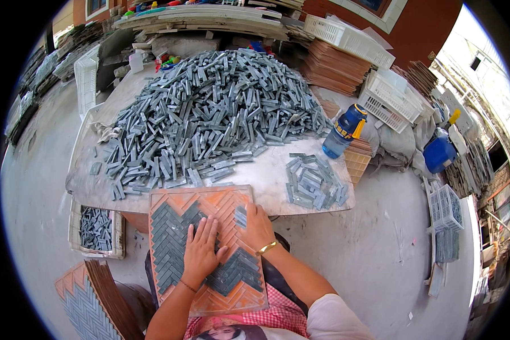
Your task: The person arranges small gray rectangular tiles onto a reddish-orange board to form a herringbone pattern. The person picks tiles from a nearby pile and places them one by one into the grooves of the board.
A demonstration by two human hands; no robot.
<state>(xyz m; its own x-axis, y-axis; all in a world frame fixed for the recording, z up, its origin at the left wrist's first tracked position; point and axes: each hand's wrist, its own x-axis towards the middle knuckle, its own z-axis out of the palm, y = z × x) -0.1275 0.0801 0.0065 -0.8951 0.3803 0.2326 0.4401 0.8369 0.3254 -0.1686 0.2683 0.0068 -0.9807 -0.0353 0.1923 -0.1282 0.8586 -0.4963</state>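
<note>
An orange tray (pixel 214 199) with herringbone grooves rests tilted between my lap and the table edge. Dark grey stone strips (pixel 170 241) fill its left side and a lower right patch; bare grooves show between them and at the upper right. My left hand (pixel 203 246) lies flat on the laid strips, fingers stretched out. Over the tray's upper right, my right hand (pixel 257 229) pinches a few small grey stone strips (pixel 241 216); its fingertips partly hide them. A large heap of loose stone strips (pixel 209 107) covers the table beyond the tray.
On the table (pixel 260 175), a smaller pile of strips (pixel 316 181) lies right, near a blue water bottle (pixel 340 136). A white crate of strips (pixel 118 235) stands lower left, by stacked filled trays (pixel 88 309). White baskets (pixel 388 96) and orange trays (pixel 335 65) are stacked at back right.
</note>
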